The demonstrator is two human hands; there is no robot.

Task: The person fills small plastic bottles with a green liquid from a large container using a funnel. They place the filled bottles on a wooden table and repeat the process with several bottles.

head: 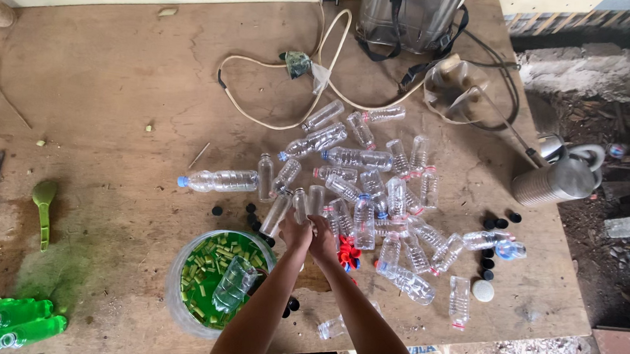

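Both hands [309,235] close their grip around one clear bottle [300,204].

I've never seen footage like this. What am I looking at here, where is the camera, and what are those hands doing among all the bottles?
There is no machine here: a person wears a camera on the head, so the single picture looks straight down at their own arms and a worn wooden table. The left hand and right hand meet close together at the near edge of a heap of small clear plastic bottles. They seem to grip one small bottle between them, though the exact hold is hard to see. Just below the left arm stands a round tub of green liquid with cut pieces floating and a clear bottle lying in it. Loose black caps are scattered around. At the bottom left lie filled green bottles, with a green scoop above them. At the far edge sit a clear tank with straps and a pale hose.
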